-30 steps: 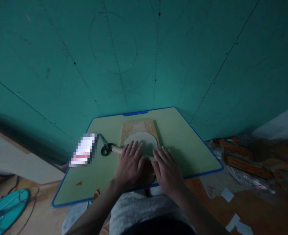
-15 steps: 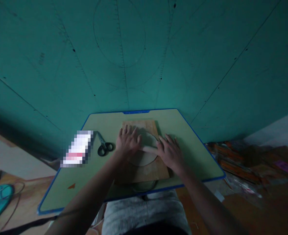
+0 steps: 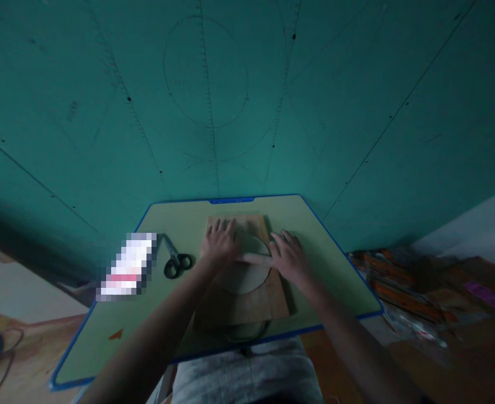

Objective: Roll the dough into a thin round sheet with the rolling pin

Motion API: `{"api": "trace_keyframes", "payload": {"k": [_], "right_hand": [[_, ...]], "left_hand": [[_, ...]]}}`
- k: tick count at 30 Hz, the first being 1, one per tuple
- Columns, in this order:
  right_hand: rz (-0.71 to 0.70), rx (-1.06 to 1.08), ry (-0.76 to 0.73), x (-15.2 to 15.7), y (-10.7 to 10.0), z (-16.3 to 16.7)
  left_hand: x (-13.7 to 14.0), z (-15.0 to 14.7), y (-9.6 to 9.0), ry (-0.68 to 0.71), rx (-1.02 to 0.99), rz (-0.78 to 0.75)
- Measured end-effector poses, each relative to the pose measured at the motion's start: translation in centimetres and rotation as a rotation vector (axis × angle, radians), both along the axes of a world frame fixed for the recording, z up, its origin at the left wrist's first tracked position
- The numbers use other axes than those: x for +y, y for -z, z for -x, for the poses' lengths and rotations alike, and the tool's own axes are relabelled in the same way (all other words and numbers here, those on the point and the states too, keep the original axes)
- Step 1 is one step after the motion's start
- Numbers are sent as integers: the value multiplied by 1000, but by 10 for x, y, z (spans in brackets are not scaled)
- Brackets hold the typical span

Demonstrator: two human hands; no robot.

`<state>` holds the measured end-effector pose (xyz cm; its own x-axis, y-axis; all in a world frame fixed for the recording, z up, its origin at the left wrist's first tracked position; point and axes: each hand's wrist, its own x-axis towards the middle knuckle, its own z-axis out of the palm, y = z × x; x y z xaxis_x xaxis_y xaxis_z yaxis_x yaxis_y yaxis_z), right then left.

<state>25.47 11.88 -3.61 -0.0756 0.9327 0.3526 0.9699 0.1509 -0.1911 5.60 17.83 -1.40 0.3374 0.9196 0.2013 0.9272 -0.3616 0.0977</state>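
A pale rolling pin (image 3: 255,259) lies crosswise over a thin round sheet of dough (image 3: 243,282), which rests on a wooden board (image 3: 245,310). My left hand (image 3: 221,242) lies over the pin's left end, palm down with its fingers stretched out towards the far edge of the board. At the other end, my right hand (image 3: 288,255) is laid on the pin, its fingers extended and slightly apart beyond the board's right edge. Both palms hide the ends of the pin. The left hand also covers part of the dough's left side.
The board sits on a light tabletop with a blue rim (image 3: 334,292). Left of it lie black-handled scissors (image 3: 175,261), a blurred-out white object (image 3: 129,264) and a small orange scrap (image 3: 115,335). A green wall (image 3: 230,140) rises behind. Plastic-wrapped items (image 3: 403,292) lie at right.
Both hands and the rolling pin have shifted slightly away from me across the dough. The whole scene sits a little lower because my head has tilted up.
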Motion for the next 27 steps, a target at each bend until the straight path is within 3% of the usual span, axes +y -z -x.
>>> {"api": "trace_keyframes", "payload": {"k": [4,7,13,20,23,27], "right_hand": [[-76,83,-60,-54,11,19],[-105,108,-90,-70,11,26],[-46,126,6,-30,3,6],[160,118,198,30,-9,-24],[166,140,221,36,-12,-25],[21,188,97,13,-6,-12]], "left_hand": [[-37,15,4,34,21,-82],[-40,15,4,61,20,-113],[4,-14,0,92,-14,-21],[58,-53,-8,31,-69,50],[63,-58,-12,18,-81,35],[44,-43,-12,16,-64,23]]}}
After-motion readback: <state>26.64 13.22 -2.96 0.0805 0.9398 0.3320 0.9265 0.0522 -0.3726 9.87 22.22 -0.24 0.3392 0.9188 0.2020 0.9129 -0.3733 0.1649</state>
